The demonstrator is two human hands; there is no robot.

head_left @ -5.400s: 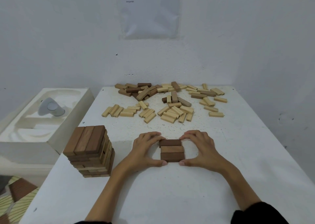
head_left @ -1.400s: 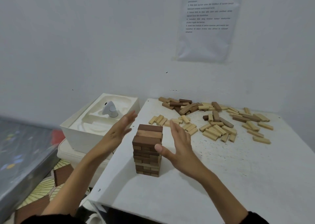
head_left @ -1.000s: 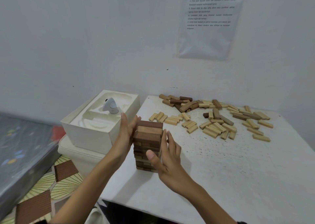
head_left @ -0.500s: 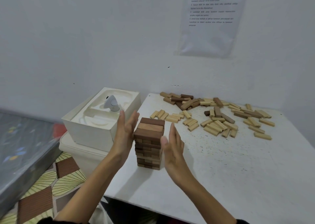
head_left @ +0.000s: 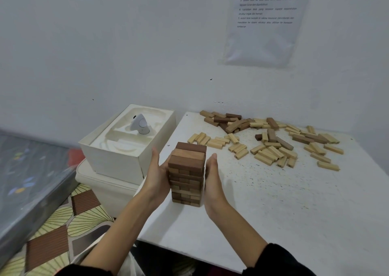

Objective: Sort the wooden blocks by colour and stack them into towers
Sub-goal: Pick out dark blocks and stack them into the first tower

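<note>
Closing in since half a second ago, the left hand [head_left: 156, 174] and right hand [head_left: 213, 181] press flat, fingers straight, against the tall brown wooden block tower [head_left: 187, 174] by the white rectangular table [head_left: 273, 212]'s left edge. Bare tabletop lies rightward, with scattered pale and brown wooden blocks [head_left: 267, 147] behind.

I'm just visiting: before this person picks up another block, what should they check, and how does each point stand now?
1. Brown tower stands upright on the table: ok.
2. Top layer square with the layers below: cannot tell.
3. Left hand and right hand hold nothing, flat against the tower's sides: ok.
4. Brown blocks to pick lie in the far pile: ok.
5. Tower well away from the table's left edge: not ok, it stands close.
</note>
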